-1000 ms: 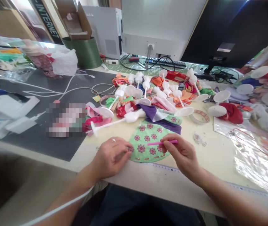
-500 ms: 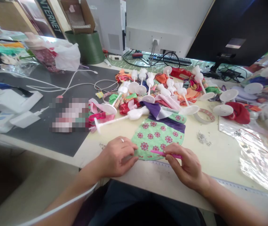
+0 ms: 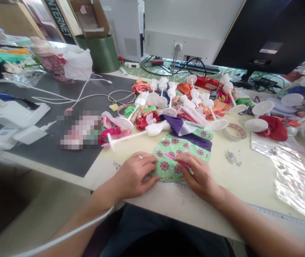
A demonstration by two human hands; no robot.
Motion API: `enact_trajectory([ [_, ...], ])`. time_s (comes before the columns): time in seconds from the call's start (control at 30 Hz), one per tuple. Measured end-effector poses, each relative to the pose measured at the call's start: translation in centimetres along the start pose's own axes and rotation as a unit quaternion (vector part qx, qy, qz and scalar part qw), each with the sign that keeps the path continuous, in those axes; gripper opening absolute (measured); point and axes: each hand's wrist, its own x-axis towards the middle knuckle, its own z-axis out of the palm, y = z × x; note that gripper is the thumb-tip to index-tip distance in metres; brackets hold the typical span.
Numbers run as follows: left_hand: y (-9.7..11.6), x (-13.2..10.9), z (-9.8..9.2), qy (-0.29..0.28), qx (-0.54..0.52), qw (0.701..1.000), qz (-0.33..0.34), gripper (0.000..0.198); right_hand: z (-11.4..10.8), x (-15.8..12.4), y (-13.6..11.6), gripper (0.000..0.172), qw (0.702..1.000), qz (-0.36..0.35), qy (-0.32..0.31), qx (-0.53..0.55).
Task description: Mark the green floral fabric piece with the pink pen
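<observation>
A green cloth piece with red-pink flowers lies flat before me, with a purple strip along its far side. My left hand rests at its left edge, fingers loosely bent and apart from the thumb, nothing seen in them. In my right hand is a slim pink pen-like tool, its tip over the left half of the flowers. A white miniature mannequin on a stand lies on its side just beyond the cloth. To the right sits a small heap of glittering bits, too small to name.
Several white mannequins in bright fabrics crowd the back. A tape roll and a clear plastic bag are at the right. White cables and chargers cover the left. A ruler lies along the front edge.
My right hand has moved left and away from me over the cloth, carrying the pink tool. My left hand stays nearly in place at the cloth's left edge.
</observation>
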Motion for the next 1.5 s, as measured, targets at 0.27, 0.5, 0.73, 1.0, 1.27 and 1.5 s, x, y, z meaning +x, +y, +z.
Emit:
enact_trajectory([
  [0.27,0.14,0.08,-0.15,-0.006,0.002,1.000,-0.009,0.014,0.12,0.10,0.07,0.020,1.000,0.001,-0.012,0.000],
  [0.5,0.17,0.36,-0.18,-0.040,0.023,0.999,-0.015,0.029,0.12,0.12,0.24,0.018,1.000,-0.002,-0.025,-0.006],
  [0.73,0.34,0.72,-0.13,-0.093,0.036,0.995,-0.027,0.057,0.33,0.00,0.35,0.015,1.000,0.010,-0.016,0.001],
  [1.0,0.28,0.68,0.04,-0.088,0.041,0.995,-0.027,0.061,0.40,0.06,0.44,0.014,0.984,0.154,0.030,0.086],
  [1.27,0.35,0.65,0.12,-0.065,0.051,0.996,-0.022,0.058,0.55,-0.08,0.34,0.017,0.983,0.155,0.033,0.095],
  [1.5,0.30,0.52,0.19,-0.053,0.059,0.997,-0.020,0.053,0.87,-0.07,0.70,0.017,0.985,0.151,0.027,0.083],
])
